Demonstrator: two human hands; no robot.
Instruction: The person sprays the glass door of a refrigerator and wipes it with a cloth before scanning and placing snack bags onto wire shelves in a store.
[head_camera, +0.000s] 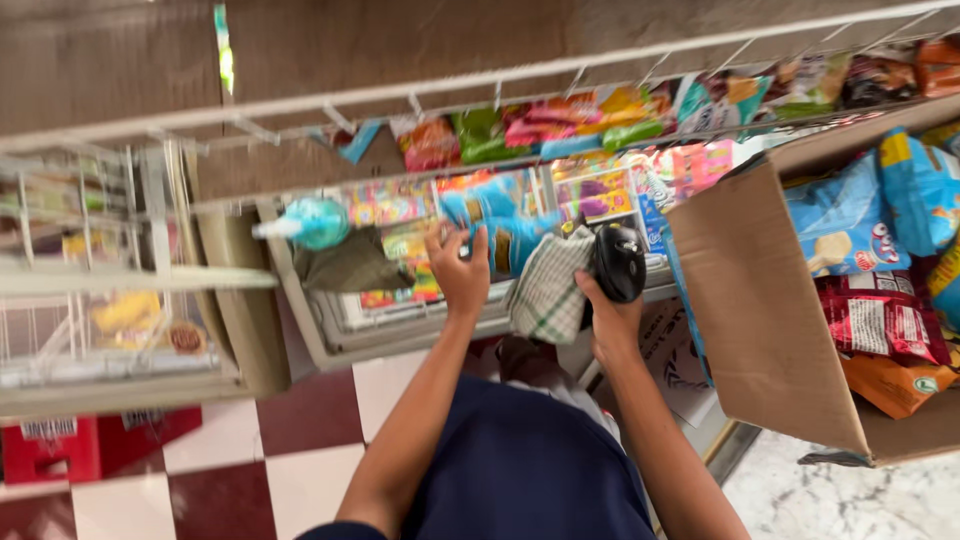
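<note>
Left hand (462, 268) fingers clamp blue packet (500, 225); right hand (610, 320) grips checked cloth (548, 290), black scanner (620, 262).

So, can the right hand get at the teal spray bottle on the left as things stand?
Probably not directly. The right hand holds a checked cloth and a black object, and the left hand lies between it and the spray bottle; the left hand is nearer.

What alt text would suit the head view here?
Seen from above, a person's left hand reaches into a glass-topped display case of colourful packets, while the right hand holds a black rounded device and a green-checked white cloth. A cardboard box of crisp bags stands at right.
</note>
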